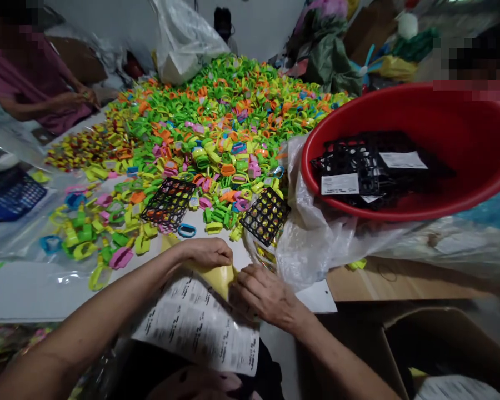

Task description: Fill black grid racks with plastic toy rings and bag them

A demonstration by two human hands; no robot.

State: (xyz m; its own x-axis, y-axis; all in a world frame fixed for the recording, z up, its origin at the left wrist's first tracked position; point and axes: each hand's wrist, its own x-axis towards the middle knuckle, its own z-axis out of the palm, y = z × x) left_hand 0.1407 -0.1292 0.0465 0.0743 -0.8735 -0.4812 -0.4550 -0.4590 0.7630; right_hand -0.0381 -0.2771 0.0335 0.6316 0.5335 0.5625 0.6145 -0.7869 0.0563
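In front of me is a sheet of printed white labels, its far edge folded back to show a yellow backing. My left hand is closed on the sheet's far edge. At the right edge, my right hand pinches the same sheet, its fingertips partly hidden against the backing. Just beyond the hands lie two black plastic grids, one to the left and one to the right, and a blue plastic ring-shaped piece.
A large heap of colourful plastic pieces covers the table. To the right, a red tub holds black grids with white labels. A blue basket stands at left. A co-worker sits at the far left; an open cardboard box is lower right.
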